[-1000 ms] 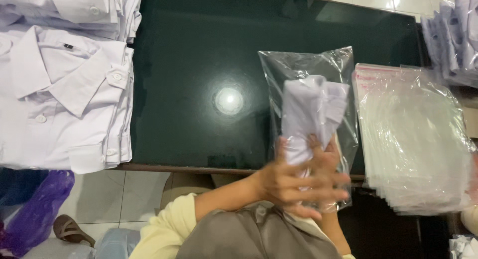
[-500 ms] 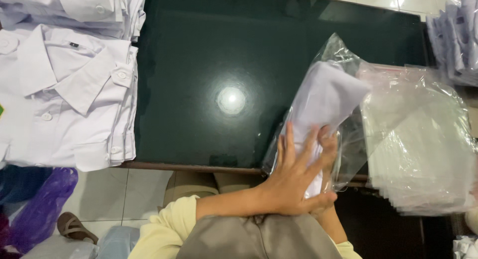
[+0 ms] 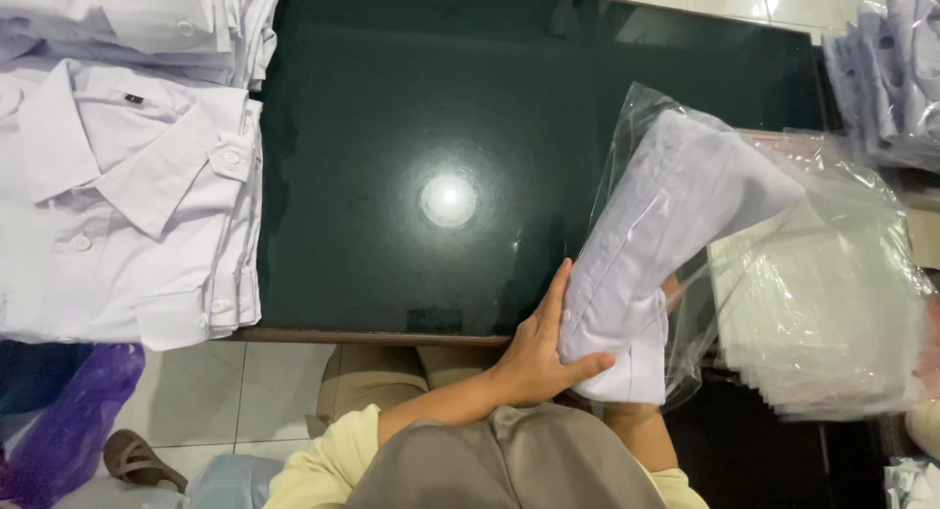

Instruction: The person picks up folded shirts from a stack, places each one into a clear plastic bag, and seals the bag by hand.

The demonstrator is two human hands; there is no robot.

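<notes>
the folded white shirt (image 3: 666,225) has slid deeper into the clear bag (image 3: 705,303); left hand (image 3: 543,347) clasps its lower end, right hand mostly hidden, so feed squarely to avoid bunching.

The right hand (image 3: 670,292) is almost wholly hidden behind the folded white shirt (image 3: 666,235); only a sliver shows, so its grip cannot be told. The shirt stacks (image 3: 117,206) at left and the folded pile (image 3: 896,69) at top right are cut off by the edges.
</notes>
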